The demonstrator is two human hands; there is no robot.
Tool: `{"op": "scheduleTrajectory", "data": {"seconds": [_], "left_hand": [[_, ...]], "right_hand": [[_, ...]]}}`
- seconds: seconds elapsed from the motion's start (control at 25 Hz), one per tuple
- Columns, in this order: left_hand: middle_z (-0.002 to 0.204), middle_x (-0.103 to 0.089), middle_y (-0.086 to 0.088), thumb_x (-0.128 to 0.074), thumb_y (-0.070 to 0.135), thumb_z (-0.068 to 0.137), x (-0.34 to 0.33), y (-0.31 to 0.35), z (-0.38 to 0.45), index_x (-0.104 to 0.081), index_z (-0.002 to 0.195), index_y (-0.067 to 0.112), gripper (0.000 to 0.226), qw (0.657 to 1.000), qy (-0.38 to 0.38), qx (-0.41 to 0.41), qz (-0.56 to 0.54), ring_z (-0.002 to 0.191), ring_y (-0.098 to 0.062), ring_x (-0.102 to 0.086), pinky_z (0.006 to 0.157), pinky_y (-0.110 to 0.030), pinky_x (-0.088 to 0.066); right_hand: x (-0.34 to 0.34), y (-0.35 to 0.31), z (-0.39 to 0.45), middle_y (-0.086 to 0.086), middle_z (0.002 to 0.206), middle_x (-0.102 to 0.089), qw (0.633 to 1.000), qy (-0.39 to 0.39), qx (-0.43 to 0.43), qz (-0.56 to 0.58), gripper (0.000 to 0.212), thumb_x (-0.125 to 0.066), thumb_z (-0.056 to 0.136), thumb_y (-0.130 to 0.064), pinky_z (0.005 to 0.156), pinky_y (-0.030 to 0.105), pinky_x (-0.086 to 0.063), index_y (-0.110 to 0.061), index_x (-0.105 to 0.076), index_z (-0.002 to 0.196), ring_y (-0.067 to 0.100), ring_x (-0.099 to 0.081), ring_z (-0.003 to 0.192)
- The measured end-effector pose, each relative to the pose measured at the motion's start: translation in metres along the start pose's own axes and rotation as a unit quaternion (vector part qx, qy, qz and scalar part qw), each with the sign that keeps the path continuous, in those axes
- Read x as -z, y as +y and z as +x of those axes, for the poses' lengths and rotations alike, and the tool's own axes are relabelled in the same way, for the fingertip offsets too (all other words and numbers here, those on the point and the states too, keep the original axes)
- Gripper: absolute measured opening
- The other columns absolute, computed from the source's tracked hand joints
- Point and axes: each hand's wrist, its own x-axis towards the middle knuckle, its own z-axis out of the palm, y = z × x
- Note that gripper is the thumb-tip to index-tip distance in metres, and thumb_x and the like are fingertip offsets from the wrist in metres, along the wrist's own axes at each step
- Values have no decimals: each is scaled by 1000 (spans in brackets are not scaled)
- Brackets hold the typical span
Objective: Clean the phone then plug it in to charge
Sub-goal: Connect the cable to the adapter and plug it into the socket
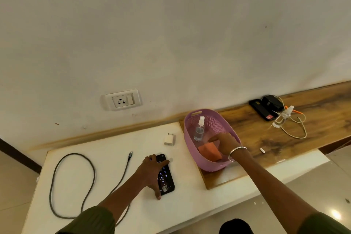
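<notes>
A black phone (pixel 167 178) lies screen-up and lit on the white table (pixel 106 146). My left hand (pixel 152 172) rests flat on its left side, fingers spread around its edges. My right hand (pixel 225 143) reaches into the purple basket (pixel 191 150), fingers down on an orange cloth (pixel 210 151). A clear spray bottle (pixel 199 129) lies in the basket beside that hand. A white charger plug (pixel 169 139) sits on the table, and a dark cable (pixel 76 176) loops to the left. The wall socket (pixel 123 100) is above.
The basket stands on a wooden board (pixel 284 133) running right along the wall. At the far right lie a black phone case (pixel 261 109), a black adapter (pixel 270 101) and tangled pale cables (pixel 292 125). A small white object (pixel 262 150) lies near my right wrist.
</notes>
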Motion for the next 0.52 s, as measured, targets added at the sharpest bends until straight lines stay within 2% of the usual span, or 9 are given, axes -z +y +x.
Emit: {"op": "scheduleTrajectory", "data": {"seconds": [0.08, 0.16, 0.24, 0.32, 0.4, 0.52], "left_hand": [[152, -22, -16, -87, 64, 46, 0, 2, -6, -1, 152, 46, 138, 1000, -5, 13, -14, 135, -36, -28, 108, -48, -37], [157, -8, -18, -87, 63, 48, -1, 2, -14, 5, 151, 50, 138, 999, -12, 22, -36, 139, -40, -24, 107, -50, -40], [161, 15, -19, -87, 61, 51, -5, 3, -24, 11, 151, 49, 140, 998, -18, 23, -51, 145, -48, -12, 112, -54, -36], [161, 27, -16, -87, 62, 51, -9, 3, -35, 14, 151, 46, 143, 997, -21, 24, -67, 146, -54, 0, 117, -58, -28], [161, 27, -14, -87, 62, 52, -12, 5, -50, 14, 152, 45, 143, 996, -12, 25, -84, 148, -52, 2, 119, -57, -25], [164, 18, -12, -82, 64, 58, -15, 9, -76, 11, 153, 42, 135, 996, 29, 19, -83, 152, -40, -6, 120, -47, -27]], "right_hand": [[17, 10, -11, 3, 119, -69, 999, 42, -6, 15, 48, -50, 86, 5, 87, 30, -54, -27, -70, 115, 23, -65, 102], [36, 23, -25, 5, 120, -69, 997, 77, -10, 25, 49, -50, 84, 8, 87, 34, -55, -25, -72, 113, 25, -65, 103], [52, 40, -43, 6, 118, -70, 993, 113, -19, 35, 46, -52, 83, 9, 87, 35, -54, -21, -73, 111, 25, -65, 104], [61, 57, -59, 9, 114, -71, 989, 132, -34, 48, 43, -51, 83, 9, 87, 35, -53, -17, -72, 111, 27, -66, 104], [66, 69, -76, 11, 111, -72, 989, 126, -49, 60, 42, -53, 82, 8, 89, 38, -55, -16, -70, 113, 28, -67, 103], [63, 72, -101, 11, 115, -70, 986, 133, -60, 81, 37, -58, 85, 1, 91, 39, -54, -16, -69, 116, 27, -66, 104]]}}
